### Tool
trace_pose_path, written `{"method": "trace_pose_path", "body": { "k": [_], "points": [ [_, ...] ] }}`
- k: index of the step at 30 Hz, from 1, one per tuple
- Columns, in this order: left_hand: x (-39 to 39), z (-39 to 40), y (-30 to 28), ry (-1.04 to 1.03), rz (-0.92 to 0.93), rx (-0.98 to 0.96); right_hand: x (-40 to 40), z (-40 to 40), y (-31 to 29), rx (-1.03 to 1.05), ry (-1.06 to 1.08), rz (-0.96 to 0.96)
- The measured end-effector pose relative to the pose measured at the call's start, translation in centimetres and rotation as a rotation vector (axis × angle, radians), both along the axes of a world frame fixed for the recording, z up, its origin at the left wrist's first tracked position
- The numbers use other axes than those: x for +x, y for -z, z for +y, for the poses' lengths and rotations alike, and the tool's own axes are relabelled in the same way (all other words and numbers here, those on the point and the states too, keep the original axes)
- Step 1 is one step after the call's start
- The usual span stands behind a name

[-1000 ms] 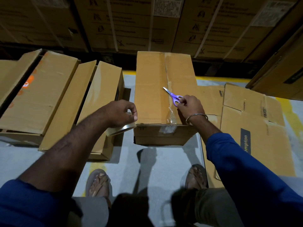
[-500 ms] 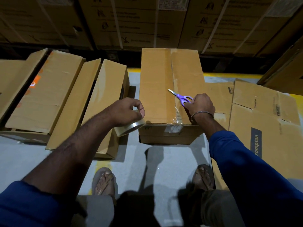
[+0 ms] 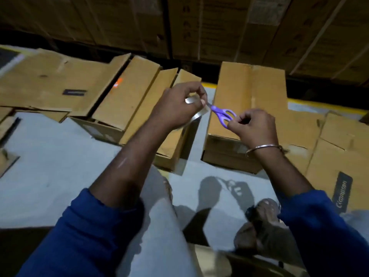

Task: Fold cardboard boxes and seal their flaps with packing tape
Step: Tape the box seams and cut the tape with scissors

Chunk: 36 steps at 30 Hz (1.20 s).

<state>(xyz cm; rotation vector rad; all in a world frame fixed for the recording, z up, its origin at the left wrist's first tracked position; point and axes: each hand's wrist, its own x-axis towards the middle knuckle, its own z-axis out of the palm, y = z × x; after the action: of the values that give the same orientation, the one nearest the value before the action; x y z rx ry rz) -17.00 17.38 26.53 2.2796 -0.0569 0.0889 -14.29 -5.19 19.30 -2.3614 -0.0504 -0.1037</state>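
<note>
**Scissors meet the tape beside the closed box**

Head view: the closed box (image 3: 249, 108) stands on the grey floor (image 3: 50, 172), its two top flaps shut along a seam that runs away from the person. Both hands are raised by its near left corner. The left hand (image 3: 177, 106) has its fingers curled round a roll of clear tape (image 3: 194, 110), thumb and fingertips pinching the loose end, just left of the box's left edge. The right hand (image 3: 253, 126) pinches the handles of the purple scissors (image 3: 223, 114) over the near left part of the box top; the blades point left and reach the tape at the left hand's fingertips. Blur hides whether the blades are parted. A metal bangle (image 3: 263, 147) circles the right wrist, in front of the box's near wall.

Left of the box, across a narrow gap of floor, stand open boxes (image 3: 127, 100) with their flaps up. Right of it, flattened cardboard (image 3: 335, 148) lies on the floor, touching its right side. Behind it rises a wall of stacked cartons (image 3: 219, 27). Near it, blue sleeves (image 3: 89, 236) cover both forearms.
</note>
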Motion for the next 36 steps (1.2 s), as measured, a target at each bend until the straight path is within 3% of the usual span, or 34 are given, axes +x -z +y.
{"method": "trace_pose_path", "body": {
  "k": [4, 8, 13, 19, 25, 30, 33, 36],
  "points": [
    [-8.5, 5.9, -5.3, -0.129, -0.067, 0.109, -5.2, 5.3, -5.4, 0.051, -0.181, -0.103],
    [-18.8, 12.0, -9.0, -0.163, 0.073, 0.112, -9.9, 11.8, -8.5, 0.058, -0.34, -0.078],
    [-30.1, 17.7, -9.9, -0.233, 0.329, 0.085, -17.0, 21.0, -9.8, 0.017, -0.602, 0.027],
    [-40.0, 24.5, -9.0, -0.521, 0.294, -0.058, -26.0, 29.1, -8.7, -0.061, -0.801, 0.0],
    [-42.9, 27.4, -6.9, -0.674, 0.279, -0.142, -30.2, 35.8, -7.8, -0.094, -0.89, -0.016],
    [-42.5, 29.1, -6.5, -0.676, 0.367, -0.139, -32.1, 39.4, -6.7, -0.129, -0.971, 0.025],
    [-41.8, 30.3, -6.3, -0.633, 0.381, -0.106, -31.0, 39.1, -6.6, 0.008, -0.967, 0.138],
    [-41.2, 32.1, -5.6, -0.617, 0.401, -0.08, -29.6, 38.4, -6.8, 0.278, -0.947, 0.293]
  ]
}}
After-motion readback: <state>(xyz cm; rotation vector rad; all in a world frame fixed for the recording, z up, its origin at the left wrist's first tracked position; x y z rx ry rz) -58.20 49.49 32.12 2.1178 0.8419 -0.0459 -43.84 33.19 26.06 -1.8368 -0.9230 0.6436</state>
